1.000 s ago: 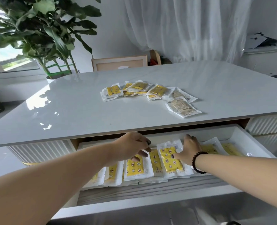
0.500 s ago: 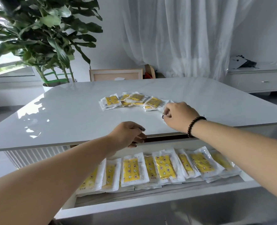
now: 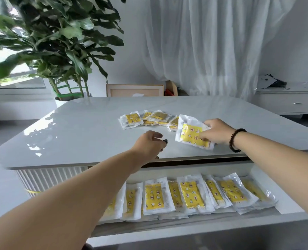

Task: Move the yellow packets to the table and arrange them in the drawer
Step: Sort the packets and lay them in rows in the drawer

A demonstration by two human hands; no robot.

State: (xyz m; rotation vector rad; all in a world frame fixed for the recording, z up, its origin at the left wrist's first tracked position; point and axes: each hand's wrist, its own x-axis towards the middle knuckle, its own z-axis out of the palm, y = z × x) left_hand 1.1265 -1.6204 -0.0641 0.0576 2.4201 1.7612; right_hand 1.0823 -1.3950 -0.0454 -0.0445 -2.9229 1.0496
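My right hand (image 3: 216, 131) pinches a yellow packet (image 3: 190, 132) in clear wrapping, lifted and tilted just above the white table (image 3: 88, 127). Behind it a loose pile of yellow packets (image 3: 150, 119) lies on the tabletop. My left hand (image 3: 149, 143) hovers over the table's front edge with fingers loosely curled, holding nothing. Below, the open white drawer (image 3: 292, 193) holds a row of several yellow packets (image 3: 191, 194), overlapping side by side; my left forearm hides the leftmost ones.
A large potted plant (image 3: 59, 51) stands behind the table's far left corner. A framed board (image 3: 134, 90) leans behind the table. White curtains hang at the back. A white sideboard (image 3: 290, 101) stands at the right.
My right hand left the drawer, reached to the pile on the table and now lifts one packet off it. My left hand rose from the drawer to above the table edge.
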